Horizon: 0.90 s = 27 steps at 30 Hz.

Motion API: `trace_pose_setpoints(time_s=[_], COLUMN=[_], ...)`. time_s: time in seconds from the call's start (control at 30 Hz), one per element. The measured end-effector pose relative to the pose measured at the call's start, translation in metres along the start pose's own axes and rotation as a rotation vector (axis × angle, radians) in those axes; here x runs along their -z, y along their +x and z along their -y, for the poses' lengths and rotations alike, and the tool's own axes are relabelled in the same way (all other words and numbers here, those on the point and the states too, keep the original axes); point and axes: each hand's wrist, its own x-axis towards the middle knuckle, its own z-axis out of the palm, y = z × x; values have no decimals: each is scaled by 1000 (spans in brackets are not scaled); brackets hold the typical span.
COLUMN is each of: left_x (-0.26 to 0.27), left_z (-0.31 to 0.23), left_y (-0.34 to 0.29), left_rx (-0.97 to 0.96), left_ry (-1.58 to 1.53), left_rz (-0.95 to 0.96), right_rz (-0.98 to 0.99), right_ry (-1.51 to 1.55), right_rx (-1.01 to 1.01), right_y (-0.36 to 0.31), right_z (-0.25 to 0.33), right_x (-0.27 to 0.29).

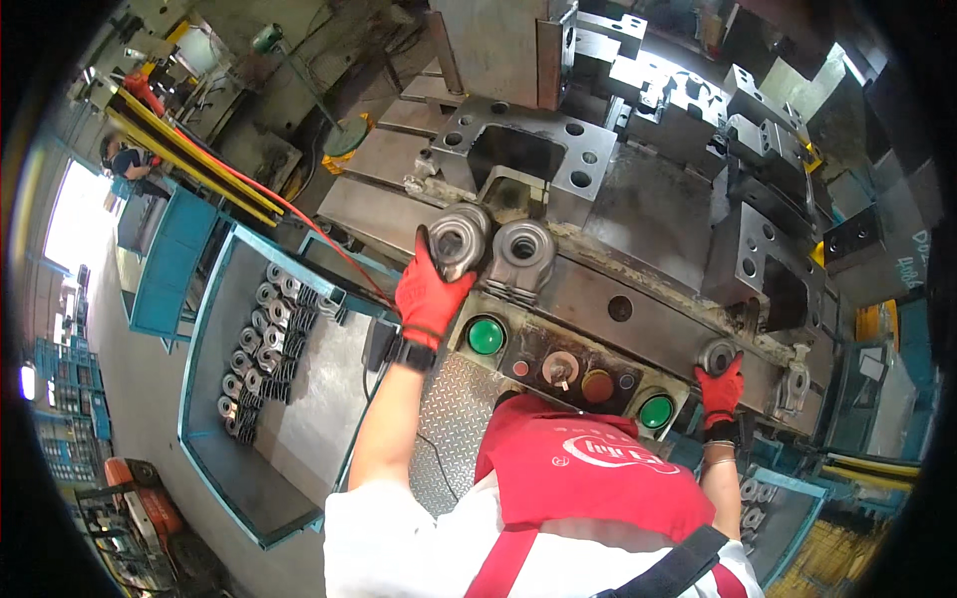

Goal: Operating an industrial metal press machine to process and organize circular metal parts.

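My left hand [431,299], in a red glove, is closed on the edge of a ring-shaped metal part [463,237] at the front edge of the press bed. Right beside that part stands a small stack of similar ring-ended metal parts [522,257]. Farther right, my right hand [719,391], also gloved in red, has its fingers around another ring-shaped metal part [714,354] on the bed's front ledge. A further metal part [793,391] lies to the right of that hand. The undersides of the held parts are hidden.
A control panel [538,364] with green buttons [485,336] sits between my arms. At left stands a blue-edged bin [199,364] with rows of metal parts [269,344]. Steel die blocks [578,164] rise beyond my hands. Another bin [812,498] is at lower right.
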Motion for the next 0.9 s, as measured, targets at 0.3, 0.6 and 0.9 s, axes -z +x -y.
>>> trace_pose_setpoints(time_s=[0.3,0.6,0.9], left_x=[-45,-40,-18], left_z=[15,22,58], left_y=[44,48,20], left_rx=[-124,-167,-283], left_ry=[382,424,4], left_rz=[-68,16,-332], right_rz=[128,332,-71], right_ry=[731,946,441], right_rx=[-90,124,528], right_y=[-46,-59,108], right_z=[11,144,283], right_x=[46,162,201])
